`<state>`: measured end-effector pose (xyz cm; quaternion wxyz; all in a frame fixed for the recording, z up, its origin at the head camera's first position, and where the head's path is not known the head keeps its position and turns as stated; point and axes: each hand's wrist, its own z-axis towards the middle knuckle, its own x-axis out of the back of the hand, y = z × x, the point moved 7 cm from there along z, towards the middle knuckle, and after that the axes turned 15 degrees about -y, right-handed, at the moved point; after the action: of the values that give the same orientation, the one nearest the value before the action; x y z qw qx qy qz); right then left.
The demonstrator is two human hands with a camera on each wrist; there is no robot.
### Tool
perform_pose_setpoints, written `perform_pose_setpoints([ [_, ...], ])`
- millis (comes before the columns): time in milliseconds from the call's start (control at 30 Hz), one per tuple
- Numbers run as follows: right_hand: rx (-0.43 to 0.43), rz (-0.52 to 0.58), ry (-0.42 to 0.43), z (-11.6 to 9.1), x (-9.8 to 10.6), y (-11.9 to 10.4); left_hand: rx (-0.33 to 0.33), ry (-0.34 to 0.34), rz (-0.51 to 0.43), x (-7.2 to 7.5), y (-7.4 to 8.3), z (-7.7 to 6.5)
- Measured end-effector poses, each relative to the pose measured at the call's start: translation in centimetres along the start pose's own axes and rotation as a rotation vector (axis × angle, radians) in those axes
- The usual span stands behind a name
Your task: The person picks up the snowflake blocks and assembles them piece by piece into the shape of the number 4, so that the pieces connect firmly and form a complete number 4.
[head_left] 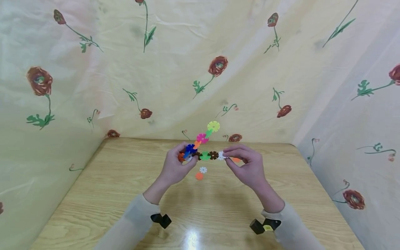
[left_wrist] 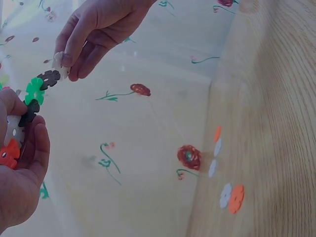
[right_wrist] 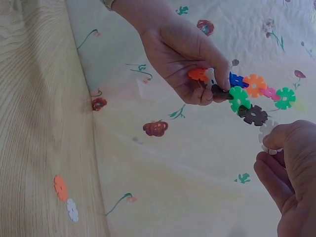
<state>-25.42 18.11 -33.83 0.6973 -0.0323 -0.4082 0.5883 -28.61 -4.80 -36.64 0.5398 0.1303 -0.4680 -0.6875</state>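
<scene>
Both hands hold up a joined chain of notched plastic snowflake discs above the table. My left hand (head_left: 176,165) grips it near the orange disc (right_wrist: 198,74), with the thumb on a dark brown disc (left_wrist: 30,112). From there a green disc (head_left: 205,155) and another dark brown disc (right_wrist: 253,115) lead right to a white disc (right_wrist: 266,134). Thumb and fingers of my right hand (head_left: 248,165) pinch that white disc at the chain's end. A second branch of blue, orange, pink (head_left: 202,138), green and yellow (head_left: 214,126) discs slants up and away from the left hand.
A loose white disc (head_left: 203,169) and a loose orange disc (head_left: 199,176) lie on the wooden table (head_left: 200,208) below the chain. Farther along lie another orange disc (left_wrist: 217,133) and white discs (left_wrist: 213,168). Flower-patterned cloth (head_left: 175,86) encloses the table's back and sides.
</scene>
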Motion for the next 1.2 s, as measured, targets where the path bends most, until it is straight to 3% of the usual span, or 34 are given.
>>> perform_pose_setpoints([
  [200,0.010,-0.126,0.000,0.0,0.0,-0.3,0.008,-0.002,0.008,-0.2,0.0,0.0],
  [533,0.076,-0.246,0.000,-0.1,0.3,-1.2,0.035,-0.050,0.029,-0.6,-0.1,0.1],
  [700,0.121,-0.252,-0.022,0.1,0.3,-1.5,0.043,-0.056,0.048,-0.6,0.0,0.3],
  [1200,0.143,-0.277,-0.052,-0.1,0.3,-1.2,0.061,-0.079,0.051,-0.9,-0.2,0.2],
])
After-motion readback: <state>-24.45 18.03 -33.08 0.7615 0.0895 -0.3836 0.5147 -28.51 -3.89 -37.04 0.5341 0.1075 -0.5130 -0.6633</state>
